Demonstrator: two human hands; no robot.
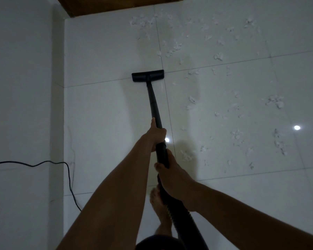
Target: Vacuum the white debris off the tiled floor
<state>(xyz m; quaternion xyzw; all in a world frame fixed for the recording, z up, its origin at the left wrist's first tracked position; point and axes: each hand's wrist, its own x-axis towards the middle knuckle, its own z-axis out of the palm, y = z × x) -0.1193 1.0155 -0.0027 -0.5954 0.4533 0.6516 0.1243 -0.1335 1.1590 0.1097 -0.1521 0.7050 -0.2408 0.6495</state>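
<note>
The left hand (pixel 156 134) is holding the black vac pipe (pixel 152 101) partway down. Its grip is wrapping tight round the pipe w/ the thumb pointing up along it. The right hand (pixel 173 177) is holding lower, nearer the body, where the pipe is meeting the bumpy hose (pixel 183 224). Its grip is closing round that part too, thumb on the left side. Both arms are reaching out in front.

The vac head (pixel 148 75) is sitting flat on the floor (pixel 107 123) at the far end of the pipe, right by the spot where 2 tile lines are crossing. The white bits (pixel 219 56) are lying on the tiles ahead of the head & off to its right, in lots of little clumps. Some are lying up top near the brown wood strip (pixel 107 4), some mid-right & some lower right, near the right hand. A few are lying close to the head's right end.

A white wall (pixel 20 87) is standing on the left. A thin black cord (pixel 69 177) is running along it & dropping down to the floor. A bare foot (pixel 159 201) is showing beside the hose, on the tiles. 2 bright light spots (pixel 296 127) are shining on the glossy floor.
</note>
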